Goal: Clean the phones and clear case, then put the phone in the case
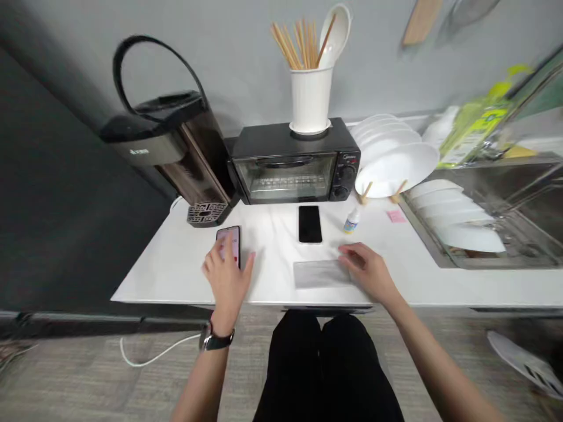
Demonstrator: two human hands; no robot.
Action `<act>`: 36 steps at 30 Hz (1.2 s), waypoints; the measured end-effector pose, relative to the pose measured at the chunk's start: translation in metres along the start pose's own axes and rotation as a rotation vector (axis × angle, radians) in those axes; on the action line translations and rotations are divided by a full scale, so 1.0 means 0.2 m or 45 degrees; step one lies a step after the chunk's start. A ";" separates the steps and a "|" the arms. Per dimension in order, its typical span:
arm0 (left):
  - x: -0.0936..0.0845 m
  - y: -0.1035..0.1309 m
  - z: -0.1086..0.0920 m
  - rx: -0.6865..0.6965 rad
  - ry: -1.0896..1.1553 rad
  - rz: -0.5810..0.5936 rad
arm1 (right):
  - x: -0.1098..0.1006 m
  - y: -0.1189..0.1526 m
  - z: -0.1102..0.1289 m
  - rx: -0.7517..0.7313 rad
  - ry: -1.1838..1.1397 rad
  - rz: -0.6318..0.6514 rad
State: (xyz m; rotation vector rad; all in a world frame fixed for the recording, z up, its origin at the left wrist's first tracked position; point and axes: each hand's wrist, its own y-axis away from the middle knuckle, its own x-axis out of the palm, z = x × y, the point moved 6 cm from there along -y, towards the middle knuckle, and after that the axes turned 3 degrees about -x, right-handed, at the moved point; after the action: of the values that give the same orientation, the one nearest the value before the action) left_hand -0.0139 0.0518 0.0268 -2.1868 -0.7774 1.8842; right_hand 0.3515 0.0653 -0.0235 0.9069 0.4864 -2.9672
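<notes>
The left hand (226,275) lies over a phone with a lit screen (236,239), fingers spread and the grip released; whether a fingertip touches the glass is hard to tell. The right hand (368,269) is curled at the right end of a thin grey strip (319,274), near the front edge of the white tabletop (268,284); blur hides whether that grip is pinching the strip or nothing. A 2nd phone (310,224), its screen dark, lies between the 2 hands, beyond the strip, with a small bottle (351,221) to its right. The step in hand seems to be handling or placing these flat items, and the next move would call for light fingertip contact, since each lies nearly flush.
</notes>
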 end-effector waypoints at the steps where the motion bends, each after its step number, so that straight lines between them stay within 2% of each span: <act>1: 0.01 0.03 0.06 -0.088 -0.031 -0.003 | 0.00 0.00 0.01 -0.014 0.029 0.017; 4: 0.04 0.09 0.22 -0.221 -0.061 0.011 | 0.01 -0.01 0.05 -0.054 0.094 0.054; 6: 0.06 0.10 0.28 -0.182 -0.012 0.055 | 0.00 -0.01 0.06 -0.077 0.118 0.067; 8: 0.07 0.09 0.31 -0.103 0.059 0.056 | 0.00 -0.01 0.08 -0.107 0.145 0.080; 10: 0.04 0.08 0.29 -0.032 0.110 -0.016 | 0.01 -0.01 0.09 -0.142 0.172 0.096; 12: 0.00 0.08 0.21 0.064 0.172 -0.095 | 0.02 -0.01 0.10 -0.168 0.192 0.107; 13: -0.01 0.09 0.14 0.146 0.228 -0.094 | 0.02 -0.01 0.10 -0.173 0.204 0.110; 14: -0.01 0.10 0.04 0.259 0.312 -0.023 | 0.03 -0.01 0.10 -0.174 0.214 0.113; 16: 0.04 0.14 -0.19 0.552 0.505 0.255 | 0.04 -0.02 0.10 -0.167 0.220 0.119; 17: 0.06 0.16 -0.29 0.638 0.552 0.364 | 0.04 -0.02 0.10 -0.161 0.212 0.118; 19: 0.10 0.15 -0.44 0.701 0.544 0.496 | 0.04 -0.03 0.10 -0.155 0.180 0.118; 21: 0.14 0.12 -0.53 0.689 0.552 0.605 | 0.03 -0.03 0.10 -0.147 0.123 0.126; 25: 0.20 0.07 -0.56 0.650 0.700 0.818 | 0.03 -0.02 0.08 -0.069 0.000 0.117; 27: 0.21 0.05 -0.54 0.616 0.805 0.839 | 0.03 -0.01 0.07 -0.013 -0.096 0.080; 32: 0.18 0.06 -0.50 0.642 0.976 0.647 | 0.02 -0.01 0.07 0.030 -0.195 0.047; 36: 0.12 0.10 -0.50 0.828 0.943 0.448 | 0.02 0.01 0.07 0.050 -0.188 0.039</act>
State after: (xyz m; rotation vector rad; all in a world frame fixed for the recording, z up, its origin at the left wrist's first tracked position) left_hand 0.0899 0.0680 0.0171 -2.3454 0.3223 1.0192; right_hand 0.3398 0.0604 -0.0154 0.6837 0.4072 -2.9967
